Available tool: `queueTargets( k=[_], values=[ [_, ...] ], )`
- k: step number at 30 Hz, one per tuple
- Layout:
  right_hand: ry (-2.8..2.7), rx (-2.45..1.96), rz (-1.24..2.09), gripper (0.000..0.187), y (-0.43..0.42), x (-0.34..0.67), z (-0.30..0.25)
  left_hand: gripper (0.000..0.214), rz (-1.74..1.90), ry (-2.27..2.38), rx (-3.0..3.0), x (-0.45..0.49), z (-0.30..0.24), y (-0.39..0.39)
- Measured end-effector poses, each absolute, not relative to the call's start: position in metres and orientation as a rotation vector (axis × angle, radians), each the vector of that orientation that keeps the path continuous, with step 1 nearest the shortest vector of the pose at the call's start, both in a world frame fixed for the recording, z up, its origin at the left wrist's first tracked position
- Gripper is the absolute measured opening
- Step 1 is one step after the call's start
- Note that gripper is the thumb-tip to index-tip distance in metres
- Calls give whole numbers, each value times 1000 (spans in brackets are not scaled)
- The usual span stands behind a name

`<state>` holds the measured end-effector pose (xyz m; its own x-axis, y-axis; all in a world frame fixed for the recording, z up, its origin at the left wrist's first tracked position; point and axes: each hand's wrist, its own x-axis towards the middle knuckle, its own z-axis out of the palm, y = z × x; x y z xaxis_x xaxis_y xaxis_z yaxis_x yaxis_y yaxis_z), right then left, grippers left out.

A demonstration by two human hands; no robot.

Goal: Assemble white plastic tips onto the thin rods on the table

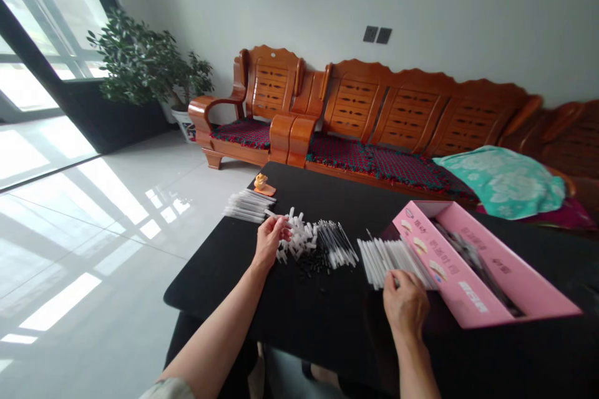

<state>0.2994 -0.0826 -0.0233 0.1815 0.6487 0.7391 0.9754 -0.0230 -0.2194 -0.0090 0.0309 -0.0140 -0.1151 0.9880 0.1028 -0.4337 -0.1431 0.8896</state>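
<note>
My left hand (270, 239) rests on the black table (219, 274) with its fingers curled on a white pen piece at the edge of a heap of small white caps (299, 238). My right hand (405, 303) lies knuckles up with its fingertips on the near end of a row of white pen barrels (388, 255). Between the hands lie a pile of small black parts (314, 262) and a bundle of thin refills (334, 242). A stack of assembled white pens (248, 206) lies beyond my left hand.
An open pink cardboard box (472, 274) holding dark items sits right of the barrels. A small orange figurine (262, 184) stands near the table's far edge. Behind are a wooden sofa (402, 118) and armchair, a teal cloth, a potted plant (145, 65) and glossy floor at left.
</note>
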Motion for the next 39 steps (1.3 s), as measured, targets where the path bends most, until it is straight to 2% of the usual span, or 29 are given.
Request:
queueTargets(
  k=[12,20,25,29,31,35,39],
  values=[
    [-1680,-1640,-192,29,-41,225,-8,35,1435,773,948,-7,-14,29],
    [-1651,-1355,704,31,-37,156,22,33,1179,634,1040,-3,-10,22],
    [-1278,-1284,1273,35,-40,149,24,34,1305,582,883,-9,-9,28],
    [-1079,-1109,1679,48,-39,146,26,32,1218,557,898,-8,-7,26],
    [-1026,-1015,1808,48,-38,143,26,32,1174,546,908,-7,-6,24],
    [-867,-868,1977,39,-41,140,19,28,1180,537,887,-8,-6,22],
    [-961,-1026,1813,37,-45,140,15,28,1186,584,880,-7,-7,23]
  ],
)
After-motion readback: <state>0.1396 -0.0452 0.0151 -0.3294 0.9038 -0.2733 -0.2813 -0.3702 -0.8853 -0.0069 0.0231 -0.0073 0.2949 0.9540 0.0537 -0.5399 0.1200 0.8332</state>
